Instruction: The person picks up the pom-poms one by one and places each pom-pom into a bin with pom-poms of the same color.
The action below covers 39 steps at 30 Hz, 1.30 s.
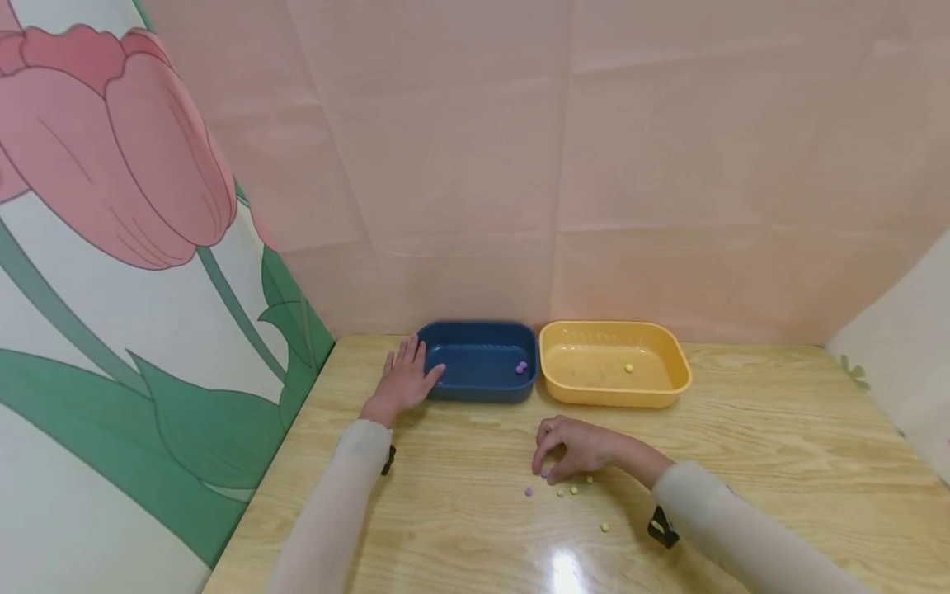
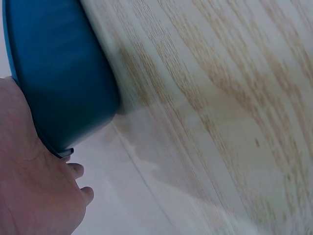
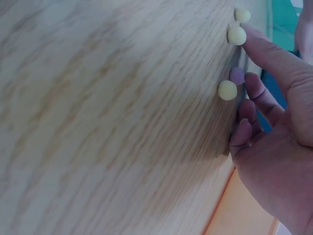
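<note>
We've got our left hand on the blue tray, at its left end, fingers spread, our right hand out front-right of it, thumb and forefinger apart around a purple ball

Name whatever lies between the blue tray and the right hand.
Nothing but bare wooden tabletop: the head view shows no object in the stretch between the blue tray and the right hand.
</note>
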Motion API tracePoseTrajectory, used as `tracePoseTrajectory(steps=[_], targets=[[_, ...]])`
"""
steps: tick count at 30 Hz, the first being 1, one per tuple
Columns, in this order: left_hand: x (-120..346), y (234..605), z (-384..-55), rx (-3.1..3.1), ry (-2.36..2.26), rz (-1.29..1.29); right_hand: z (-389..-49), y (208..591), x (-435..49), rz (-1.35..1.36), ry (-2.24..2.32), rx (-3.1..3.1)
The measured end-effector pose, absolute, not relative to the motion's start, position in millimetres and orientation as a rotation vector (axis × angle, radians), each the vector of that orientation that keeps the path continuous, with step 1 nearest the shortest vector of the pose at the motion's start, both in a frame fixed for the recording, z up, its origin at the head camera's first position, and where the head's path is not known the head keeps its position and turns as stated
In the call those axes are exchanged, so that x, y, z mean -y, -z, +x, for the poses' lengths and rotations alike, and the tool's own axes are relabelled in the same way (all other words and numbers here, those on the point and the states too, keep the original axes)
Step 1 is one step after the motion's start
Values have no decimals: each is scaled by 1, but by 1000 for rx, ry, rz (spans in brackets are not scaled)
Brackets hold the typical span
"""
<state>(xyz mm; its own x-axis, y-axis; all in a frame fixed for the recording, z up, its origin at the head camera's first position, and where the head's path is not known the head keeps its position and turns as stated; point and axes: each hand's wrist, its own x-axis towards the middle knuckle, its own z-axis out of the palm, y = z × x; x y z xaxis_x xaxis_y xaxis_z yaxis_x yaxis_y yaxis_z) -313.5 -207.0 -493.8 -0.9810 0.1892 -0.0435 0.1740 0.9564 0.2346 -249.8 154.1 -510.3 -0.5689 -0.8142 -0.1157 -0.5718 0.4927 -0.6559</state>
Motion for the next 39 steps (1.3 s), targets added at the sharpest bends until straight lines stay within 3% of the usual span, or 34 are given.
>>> tracePoseTrajectory(steps=[10,24,39], targets=[[207,490,-313,-3032,-365,291,-249,509,-155,-1250,803,-2348],[205,487,-312,-3023,-326,283,-252,500,-157,-971,944,-2356],[205,489,-312,-3032,-321,283,-263,465,-155,-892,1206,-2426]])
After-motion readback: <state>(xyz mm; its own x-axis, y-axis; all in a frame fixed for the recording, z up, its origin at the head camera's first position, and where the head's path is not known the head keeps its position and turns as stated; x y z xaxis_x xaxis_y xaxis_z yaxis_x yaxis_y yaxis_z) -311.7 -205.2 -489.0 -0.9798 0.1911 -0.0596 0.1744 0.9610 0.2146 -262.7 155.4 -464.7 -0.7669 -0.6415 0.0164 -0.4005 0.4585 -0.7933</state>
